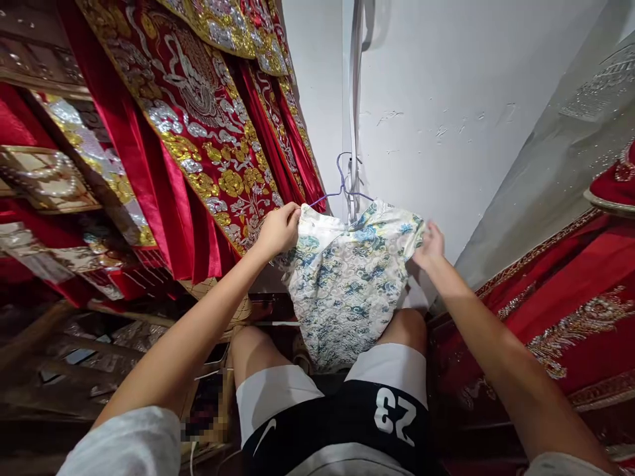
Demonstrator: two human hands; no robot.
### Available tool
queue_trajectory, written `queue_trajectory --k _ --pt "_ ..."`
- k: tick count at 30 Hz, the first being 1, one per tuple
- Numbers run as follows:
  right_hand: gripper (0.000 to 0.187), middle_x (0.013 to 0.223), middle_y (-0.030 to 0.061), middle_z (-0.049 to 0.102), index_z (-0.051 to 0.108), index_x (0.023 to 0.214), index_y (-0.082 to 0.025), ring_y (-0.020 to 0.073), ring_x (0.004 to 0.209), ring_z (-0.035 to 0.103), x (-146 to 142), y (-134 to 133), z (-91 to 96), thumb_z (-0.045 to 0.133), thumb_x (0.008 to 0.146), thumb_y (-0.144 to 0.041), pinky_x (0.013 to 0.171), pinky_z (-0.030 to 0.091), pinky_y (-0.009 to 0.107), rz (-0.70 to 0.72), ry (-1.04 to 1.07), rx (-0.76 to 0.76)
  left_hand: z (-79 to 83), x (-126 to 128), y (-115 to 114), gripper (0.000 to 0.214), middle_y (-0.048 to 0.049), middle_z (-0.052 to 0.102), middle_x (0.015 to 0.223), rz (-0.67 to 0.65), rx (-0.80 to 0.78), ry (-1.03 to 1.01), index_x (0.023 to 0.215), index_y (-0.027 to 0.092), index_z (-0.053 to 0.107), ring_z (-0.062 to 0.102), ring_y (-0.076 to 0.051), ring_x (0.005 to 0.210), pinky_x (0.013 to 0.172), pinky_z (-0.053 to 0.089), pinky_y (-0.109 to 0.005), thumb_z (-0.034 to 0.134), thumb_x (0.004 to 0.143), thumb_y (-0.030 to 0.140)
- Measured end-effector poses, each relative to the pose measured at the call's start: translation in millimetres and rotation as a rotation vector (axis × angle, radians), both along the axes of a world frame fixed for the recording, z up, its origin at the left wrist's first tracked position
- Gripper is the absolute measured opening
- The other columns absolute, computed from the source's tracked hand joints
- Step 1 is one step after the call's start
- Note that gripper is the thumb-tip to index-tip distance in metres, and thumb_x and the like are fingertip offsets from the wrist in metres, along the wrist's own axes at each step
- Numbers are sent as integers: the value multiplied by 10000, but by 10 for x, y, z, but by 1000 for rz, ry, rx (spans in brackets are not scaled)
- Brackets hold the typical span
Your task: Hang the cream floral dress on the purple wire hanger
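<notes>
A white garment (347,284) with blue, green and yellow flower print hangs on a purple wire hanger (341,185) in front of me. My left hand (278,229) is closed on the garment's left shoulder. My right hand (429,246) grips its right shoulder edge. The cloth drapes down over my knees. The hanger's hook rises near a white cable on the wall.
Red robes with gold and silver embroidery (198,125) hang at the left. More red embroidered cloth (570,317) lies at the right under a grey cover (560,152). A white wall (436,99) stands ahead. Wooden shelving (59,357) sits low left.
</notes>
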State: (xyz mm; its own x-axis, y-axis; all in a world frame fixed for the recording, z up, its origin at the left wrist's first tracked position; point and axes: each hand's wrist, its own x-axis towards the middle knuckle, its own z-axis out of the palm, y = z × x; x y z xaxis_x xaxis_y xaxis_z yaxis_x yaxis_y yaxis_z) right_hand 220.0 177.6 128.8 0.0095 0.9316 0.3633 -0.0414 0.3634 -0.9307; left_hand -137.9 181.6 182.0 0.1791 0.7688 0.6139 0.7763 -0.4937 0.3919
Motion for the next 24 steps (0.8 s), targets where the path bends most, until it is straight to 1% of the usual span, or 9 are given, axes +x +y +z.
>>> queue_trajectory --k 3,8,11,13,15,17,20,22,24 --pt "893 974 179 739 687 1170 -128 407 1054 677 218 -7 178 366 805 -877 886 527 556 0 -31 41 17 82 -9 234 -73 674 804 47 9 -16 860 202 616 581 -234 734 711 403 -321 456 966 334" --pt "918 1004 162 729 667 1294 -163 374 1170 637 91 -286 729 205 878 -838 964 477 566 -50 -113 198 45 172 59 343 -31 594 714 84 59 -205 734 197 542 516 -183 684 659 369 -304 487 977 433" --pt "954 1048 164 734 696 1274 -176 355 1122 661 -156 -621 829 201 852 -874 929 513 543 250 -254 194 -9 188 39 447 -2 503 604 61 81 -284 647 198 511 448 -151 601 604 352 -295 554 941 532" --pt "854 1101 146 738 705 1279 -201 344 1113 671 -295 -833 753 424 812 -859 931 533 508 551 -481 190 -78 220 -13 528 -3 472 558 15 67 -415 620 200 527 432 -142 557 570 347 -295 479 965 598" --pt "692 1250 112 706 659 1358 -267 329 1197 640 -421 -963 601 636 814 -693 1005 514 485 647 -729 248 -149 296 -91 625 -10 454 527 -54 39 -588 604 202 551 424 -135 513 541 353 -298 347 998 643" --pt "720 1473 86 571 510 1500 -325 321 1365 522 -559 -980 412 710 833 -509 1125 429 498 484 -888 377 -192 431 -189 681 -11 435 512 -144 4 -738 600 205 564 412 -127 481 520 364 -299 270 1001 671" --pt "1013 1660 110 296 192 1640 -303 359 1525 280 -774 -858 126 750 800 -394 1222 245 589 149 -1000 578 -169 724 -348 733 -7 432 515 -328 -146 -877 650 210 569 440 -128 475 524 413 -299 157 987 713" --pt "1099 1636 160 311 67 1654 -268 398 1498 302 -864 -770 -24 738 788 -349 1199 235 633 3 -1039 642 -115 924 -426 767 -24 523 573 -445 -272 -903 754 203 607 536 -143 531 572 478 -309 113 967 751" --pt "1076 1496 187 474 76 1651 -253 408 1360 460 -855 -730 -105 704 778 -305 1122 355 604 -96 -1040 637 -76 1058 -448 769 -71 667 760 -525 -334 -896 930 187 655 665 -177 710 685 549 -337 150 961 767"
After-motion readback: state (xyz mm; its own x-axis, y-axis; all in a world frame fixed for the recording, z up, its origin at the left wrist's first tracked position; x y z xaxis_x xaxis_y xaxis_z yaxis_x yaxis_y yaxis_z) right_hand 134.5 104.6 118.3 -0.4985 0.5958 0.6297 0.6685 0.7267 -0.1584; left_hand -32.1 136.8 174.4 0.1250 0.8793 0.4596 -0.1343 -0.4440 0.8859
